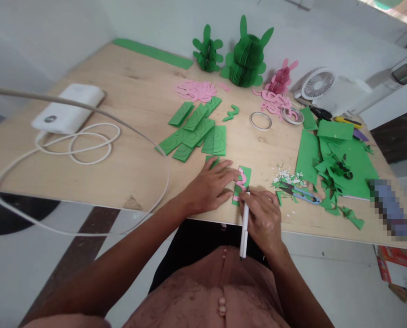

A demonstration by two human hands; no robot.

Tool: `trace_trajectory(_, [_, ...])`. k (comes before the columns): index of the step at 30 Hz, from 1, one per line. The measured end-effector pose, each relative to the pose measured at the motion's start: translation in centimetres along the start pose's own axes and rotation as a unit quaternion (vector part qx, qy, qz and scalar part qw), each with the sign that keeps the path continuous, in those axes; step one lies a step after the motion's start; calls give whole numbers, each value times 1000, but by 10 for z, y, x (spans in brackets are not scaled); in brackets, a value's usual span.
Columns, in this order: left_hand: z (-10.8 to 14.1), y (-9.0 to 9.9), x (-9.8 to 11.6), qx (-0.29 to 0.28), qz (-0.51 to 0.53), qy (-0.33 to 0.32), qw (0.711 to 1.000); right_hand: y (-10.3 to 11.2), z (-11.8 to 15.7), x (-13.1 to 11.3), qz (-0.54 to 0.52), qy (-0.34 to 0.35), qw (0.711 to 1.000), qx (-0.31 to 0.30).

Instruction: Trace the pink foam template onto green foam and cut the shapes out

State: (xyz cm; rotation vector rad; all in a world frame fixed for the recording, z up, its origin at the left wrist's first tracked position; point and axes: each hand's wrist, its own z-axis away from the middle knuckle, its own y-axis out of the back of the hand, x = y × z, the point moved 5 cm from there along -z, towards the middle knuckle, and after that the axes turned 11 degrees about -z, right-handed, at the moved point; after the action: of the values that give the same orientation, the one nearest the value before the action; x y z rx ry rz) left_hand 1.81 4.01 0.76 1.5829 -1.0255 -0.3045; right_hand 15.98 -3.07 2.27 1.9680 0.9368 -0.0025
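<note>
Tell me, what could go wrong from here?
If the left hand slips, the pink cutout could shift on the green strip, and the white pen might mark the wrong spot. The right hand might brush the scissors, whose blades lie close beside it. The cable looping near the left forearm could snag.

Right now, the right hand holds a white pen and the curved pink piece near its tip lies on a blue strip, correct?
Not blue: the head view shows a green strip under the pink piece. The right hand does hold the white pen.
</note>
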Motion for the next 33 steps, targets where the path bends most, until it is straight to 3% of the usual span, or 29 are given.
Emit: trace_trajectory(33, [1, 1, 0, -2, 5, -2, 1000, -2, 2, 2, 7, -10, 1000, -10])
